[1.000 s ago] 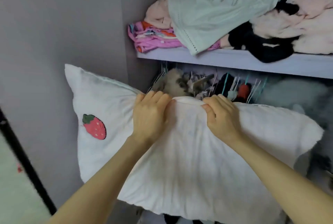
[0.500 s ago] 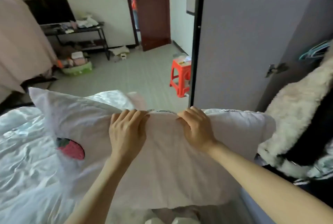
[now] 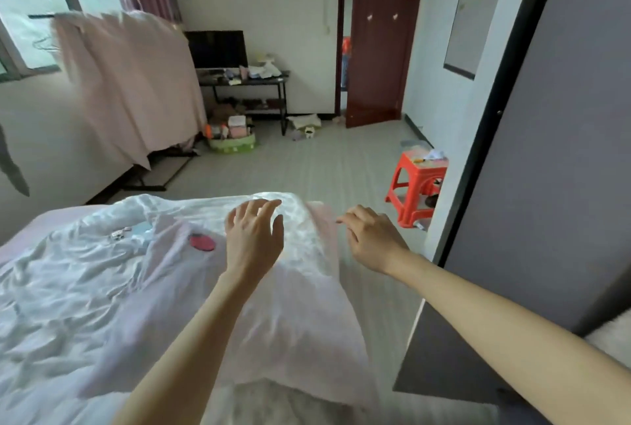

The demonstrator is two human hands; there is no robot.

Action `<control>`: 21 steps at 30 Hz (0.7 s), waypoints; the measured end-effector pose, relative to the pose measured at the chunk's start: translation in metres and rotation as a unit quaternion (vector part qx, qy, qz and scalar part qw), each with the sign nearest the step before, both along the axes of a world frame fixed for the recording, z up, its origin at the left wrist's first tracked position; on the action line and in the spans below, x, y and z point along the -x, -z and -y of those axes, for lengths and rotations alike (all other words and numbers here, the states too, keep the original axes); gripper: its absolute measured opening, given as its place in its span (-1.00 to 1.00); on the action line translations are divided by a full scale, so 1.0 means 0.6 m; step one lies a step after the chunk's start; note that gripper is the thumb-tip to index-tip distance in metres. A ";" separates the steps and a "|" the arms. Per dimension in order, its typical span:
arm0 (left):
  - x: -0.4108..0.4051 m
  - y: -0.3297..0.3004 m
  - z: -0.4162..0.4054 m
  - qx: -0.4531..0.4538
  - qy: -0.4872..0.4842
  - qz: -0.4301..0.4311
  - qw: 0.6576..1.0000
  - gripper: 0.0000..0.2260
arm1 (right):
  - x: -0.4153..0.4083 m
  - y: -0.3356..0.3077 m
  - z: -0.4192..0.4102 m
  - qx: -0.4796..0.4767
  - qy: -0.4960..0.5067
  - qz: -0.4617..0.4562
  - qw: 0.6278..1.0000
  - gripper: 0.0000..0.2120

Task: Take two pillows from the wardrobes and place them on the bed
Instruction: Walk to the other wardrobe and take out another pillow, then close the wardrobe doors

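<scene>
Head view, one frame.

Pillow [image 3: 259,329]: white, red strawberry patch [image 3: 202,242] near its far left corner. It lies flat on the bed [image 3: 51,305], along the bed's right edge, on top of the crumpled white sheet. Its near right corner reaches toward the bed's near edge; its far end is close to the foot corner.

Left hand [image 3: 254,240]: above the far part of the pillow, fingers spread and extended, nothing held. Whether the palm touches the cloth cannot be told; it looks just clear of it.

Right hand [image 3: 370,240]: out past the bed's right edge, over the floor, fingers loosely curled and empty. Apart from the pillow.

Progress (judgement): one pillow delivered and released. Only this one pillow can be made out on the bed, so I take the count as one of two. Left to do: go to the wardrobe [image 3: 563,151], whose grey door stands at the right of view, take a second pillow, lay it on the bed.

Writing: none readable. The strawberry patch has no text. A small printed motif [image 3: 131,231] farther left on the sheet is too blurred to read. A framed board [image 3: 473,31] on the right wall shows no legible marks. Items on the red stool [image 3: 418,185] are too small to tell.
</scene>
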State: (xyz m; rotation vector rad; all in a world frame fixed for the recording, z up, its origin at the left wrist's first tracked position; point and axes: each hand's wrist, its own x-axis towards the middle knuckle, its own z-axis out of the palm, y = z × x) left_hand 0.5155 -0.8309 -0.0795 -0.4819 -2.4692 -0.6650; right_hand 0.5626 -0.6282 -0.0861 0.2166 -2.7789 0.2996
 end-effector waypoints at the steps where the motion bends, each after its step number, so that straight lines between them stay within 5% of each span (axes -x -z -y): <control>1: 0.008 -0.004 -0.028 -0.009 0.026 -0.003 1.000 -0.76 | 0.003 -0.012 -0.033 -0.046 0.021 0.004 0.999 -0.65; 4: 0.024 -0.012 -0.106 -0.021 0.096 -0.008 0.995 -0.77 | 0.010 -0.062 -0.127 -0.227 0.091 0.003 0.970 -0.65; 8: 0.048 -0.036 -0.219 -0.005 0.182 -0.019 0.983 -0.72 | 0.018 -0.144 -0.238 -0.446 0.182 0.033 0.876 -0.58; 14: 0.065 -0.060 -0.324 -0.012 0.243 -0.005 0.970 -0.68 | 0.011 -0.194 -0.301 -0.614 0.262 0.117 0.735 -0.48; 21: 0.050 -0.061 -0.344 0.000 0.266 0.001 0.964 -0.63 | -0.047 -0.193 -0.276 -0.611 0.242 0.073 0.750 -0.60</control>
